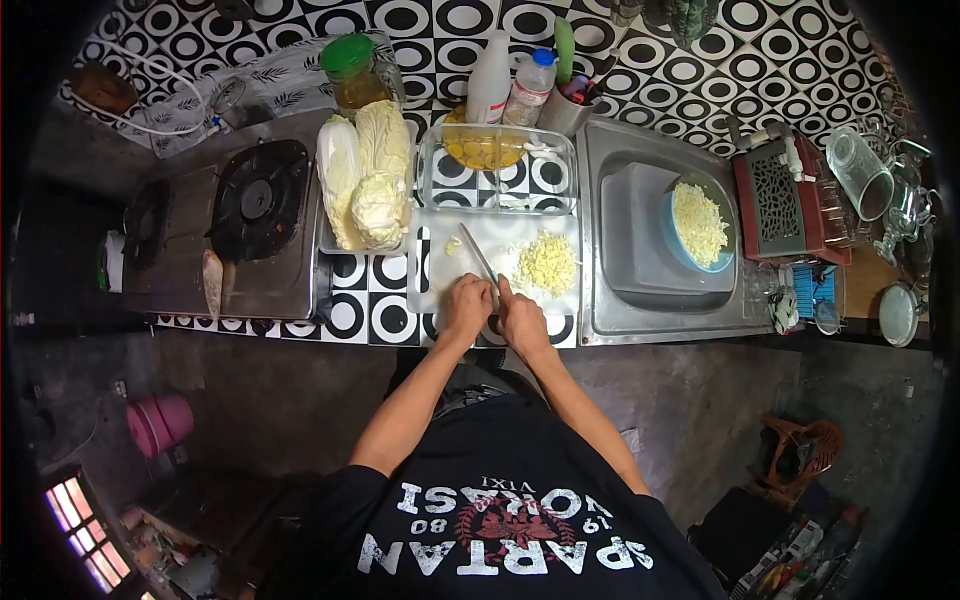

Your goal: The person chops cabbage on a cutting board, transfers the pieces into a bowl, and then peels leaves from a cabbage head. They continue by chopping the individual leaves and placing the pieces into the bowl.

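My right hand (523, 320) is wrapped round the handle of a kitchen knife (478, 250), its blade pointing away from me and to the left. Close beside it, my left hand (468, 308) is closed with curled fingers at the near edge of the cutting board (433, 285); whatever it holds is hidden. Right of the blade lies a heap of finely chopped pale yellow vegetable (547, 262), probably cabbage. A few small bits (453, 245) rest left of the knife tip.
Whole napa cabbages (381, 140) fill a container left of the board. Behind it stands a clear rectangular container (500, 205), with bottles (489, 85) farther back. A blue bowl of chopped vegetable (700, 222) sits over the sink (598, 300) at right. The gas stove (170, 275) is at left.
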Tool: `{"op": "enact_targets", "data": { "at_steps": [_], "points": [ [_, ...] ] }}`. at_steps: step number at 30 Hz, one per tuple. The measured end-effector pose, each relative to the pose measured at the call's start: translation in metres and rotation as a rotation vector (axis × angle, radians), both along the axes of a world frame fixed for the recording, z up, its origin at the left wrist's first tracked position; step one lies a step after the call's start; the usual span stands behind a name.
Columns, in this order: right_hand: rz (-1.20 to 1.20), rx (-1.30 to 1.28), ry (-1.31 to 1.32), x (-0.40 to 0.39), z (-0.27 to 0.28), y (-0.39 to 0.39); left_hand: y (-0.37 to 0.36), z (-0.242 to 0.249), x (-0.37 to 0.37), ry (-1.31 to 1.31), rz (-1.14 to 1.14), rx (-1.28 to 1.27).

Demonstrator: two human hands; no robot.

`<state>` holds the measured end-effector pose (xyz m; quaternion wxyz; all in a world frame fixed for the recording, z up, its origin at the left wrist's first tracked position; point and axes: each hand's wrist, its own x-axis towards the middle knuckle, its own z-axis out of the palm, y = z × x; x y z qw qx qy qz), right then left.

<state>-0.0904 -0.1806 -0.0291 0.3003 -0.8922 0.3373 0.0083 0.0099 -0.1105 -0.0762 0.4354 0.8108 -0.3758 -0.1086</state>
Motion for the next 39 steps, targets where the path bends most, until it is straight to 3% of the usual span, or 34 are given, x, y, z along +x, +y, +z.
{"op": "enact_targets", "data": {
  "at_steps": [5, 8, 10, 16, 20, 22, 24, 26, 28, 29, 32, 39],
  "points": [
    [-0.016, 0.033, -0.004, -0.021, 0.008, 0.002, 0.003, -0.008, 0.002, 0.067, 0.008, -0.011],
    [-0.031, 0.04, -0.153, -0.033, 0.005, 0.002, 0.001, 0.019, 0.01, 0.186, 0.039, -0.024],
    [-0.053, 0.037, -0.247, -0.044, 0.004, 0.009, 0.004, 0.032, 0.023, 0.164, 0.098, -0.02],
    [-0.027, 0.076, -0.186, -0.082, -0.011, 0.032, 0.006, 0.028, 0.069, -0.046, 0.147, -0.014],
    [-0.313, 0.021, -0.298, -0.078, -0.017, 0.028, -0.001, 0.023, 0.079, -0.072, 0.058, 0.067],
    [-0.288, -0.009, -0.316, -0.075, -0.011, 0.031, -0.006, 0.021, 0.084, -0.072, 0.018, 0.133],
    [-0.076, 0.026, -0.078, -0.075, -0.001, 0.036, -0.009, 0.017, 0.09, 0.031, -0.077, 0.224],
    [-0.098, 0.022, -0.06, -0.072, -0.005, 0.036, -0.012, 0.009, 0.092, 0.035, -0.135, 0.216],
    [-0.317, -0.009, -0.285, -0.066, -0.015, 0.032, -0.012, 0.011, 0.093, 0.037, -0.183, 0.214],
    [-0.373, 0.014, -0.247, -0.065, -0.019, 0.03, -0.012, 0.012, 0.088, 0.115, -0.227, 0.166],
    [-0.262, 0.031, -0.292, -0.06, -0.004, 0.03, -0.016, 0.023, 0.069, 0.164, -0.337, 0.082],
    [-0.341, 0.083, -0.238, -0.056, -0.003, 0.036, -0.016, 0.012, 0.045, 0.176, -0.344, 0.121]
  ]
}}
